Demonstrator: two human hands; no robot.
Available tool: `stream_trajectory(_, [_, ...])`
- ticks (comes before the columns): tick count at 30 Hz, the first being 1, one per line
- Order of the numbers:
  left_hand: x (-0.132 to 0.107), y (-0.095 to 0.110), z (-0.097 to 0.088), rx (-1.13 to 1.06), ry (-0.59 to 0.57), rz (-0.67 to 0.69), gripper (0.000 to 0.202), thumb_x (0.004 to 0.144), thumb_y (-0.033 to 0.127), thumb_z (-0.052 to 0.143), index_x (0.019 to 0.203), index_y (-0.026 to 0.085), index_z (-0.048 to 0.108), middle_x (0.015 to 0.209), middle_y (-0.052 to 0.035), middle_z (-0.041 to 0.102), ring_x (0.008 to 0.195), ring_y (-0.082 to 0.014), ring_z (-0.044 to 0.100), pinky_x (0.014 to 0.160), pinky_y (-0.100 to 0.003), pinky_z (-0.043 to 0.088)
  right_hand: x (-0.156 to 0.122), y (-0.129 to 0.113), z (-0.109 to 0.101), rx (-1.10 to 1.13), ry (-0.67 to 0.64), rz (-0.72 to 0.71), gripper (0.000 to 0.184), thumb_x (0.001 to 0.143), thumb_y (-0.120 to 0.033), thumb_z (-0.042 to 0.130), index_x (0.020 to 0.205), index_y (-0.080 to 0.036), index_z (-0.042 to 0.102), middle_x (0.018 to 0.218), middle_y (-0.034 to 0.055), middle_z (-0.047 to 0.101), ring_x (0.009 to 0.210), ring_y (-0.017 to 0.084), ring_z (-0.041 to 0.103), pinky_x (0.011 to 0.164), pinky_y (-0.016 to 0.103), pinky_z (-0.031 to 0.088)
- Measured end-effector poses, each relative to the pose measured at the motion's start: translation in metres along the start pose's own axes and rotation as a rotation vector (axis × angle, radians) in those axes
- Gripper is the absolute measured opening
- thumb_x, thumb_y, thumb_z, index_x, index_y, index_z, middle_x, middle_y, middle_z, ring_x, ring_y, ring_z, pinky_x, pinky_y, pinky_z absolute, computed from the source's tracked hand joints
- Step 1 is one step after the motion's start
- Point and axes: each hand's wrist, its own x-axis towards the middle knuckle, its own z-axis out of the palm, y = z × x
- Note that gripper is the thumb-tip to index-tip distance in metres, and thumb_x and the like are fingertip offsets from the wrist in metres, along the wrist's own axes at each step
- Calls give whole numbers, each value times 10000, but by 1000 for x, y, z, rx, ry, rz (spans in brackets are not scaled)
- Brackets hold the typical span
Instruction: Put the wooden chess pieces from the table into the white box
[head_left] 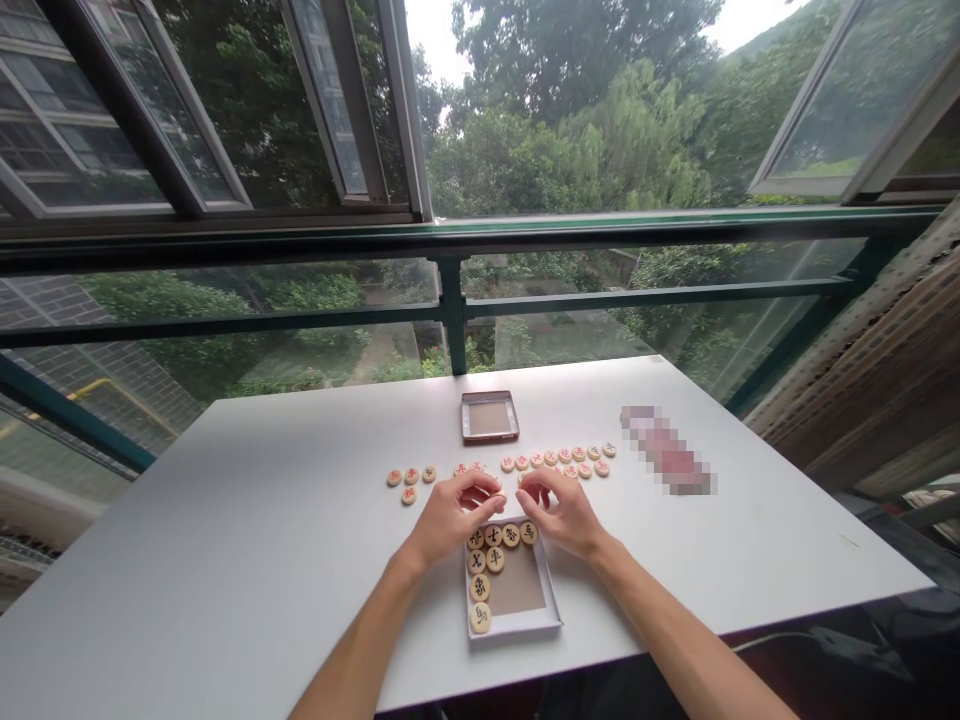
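Low over the far edge of an open white box (553, 600), my left hand (450, 518) pinches a round wooden Chinese chess piece (501, 494) between thumb and fingers. To its right, my right hand (566, 512) has thumb and fingers curled together; what lies between them, if anything, is hard to make out. Inside the box, several black-marked pieces (493, 559) lie face up along the far side and down the left side, with the brown bottom showing at the right. Beyond my hands, red-marked pieces (550, 458) form rows on the table, partly hidden by my fingers.
A shallow box lid (489, 417) rests farther back on the white table (300, 560). Several loose pieces (411, 476) lie left of my hands. At the right is a blurred-out pinkish item (667, 450). A green railing (450, 300) and open windows stand beyond the table.
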Motion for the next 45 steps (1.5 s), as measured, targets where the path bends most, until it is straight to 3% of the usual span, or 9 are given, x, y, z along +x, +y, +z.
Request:
stream_trajectory(9, [-1, 4, 1, -52, -50, 0, 262, 883, 387, 676, 1068, 201, 687, 1072, -81, 724, 926, -221, 739, 814, -349, 634, 0, 1, 1, 5, -34, -8, 107, 919, -290, 609, 875, -208, 662, 739, 27, 659, 640, 158, 567, 583, 290, 466])
stream_trajectory(24, [-2, 0, 2, -40, -89, -14, 303, 912, 382, 632, 1157, 212, 687, 1115, -98, 722, 978, -251, 734, 739, -330, 650, -1, 0, -2, 4, -53, -14, 148, 937, -260, 552, 838, -208, 649, 692, 6, 603, 620, 152, 524, 582, 278, 416])
stream_trajectory(36, [-1, 2, 1, 48, -94, 5, 195, 856, 329, 695, 1000, 197, 700, 969, -60, 741, 846, -199, 730, 758, -310, 610, -2, 2, -2, -7, -53, -15, 192, 944, -244, 536, 770, -203, 605, 711, 13, 620, 613, 141, 502, 594, 280, 411])
stream_trajectory(45, [0, 0, 1, 19, -92, 5, 252, 901, 378, 651, 1054, 188, 715, 1003, -65, 747, 878, -203, 724, 776, -311, 608, -2, -5, 0, 5, -66, -71, 54, 890, -242, 631, 932, -207, 633, 805, 24, 652, 685, 151, 568, 623, 287, 452])
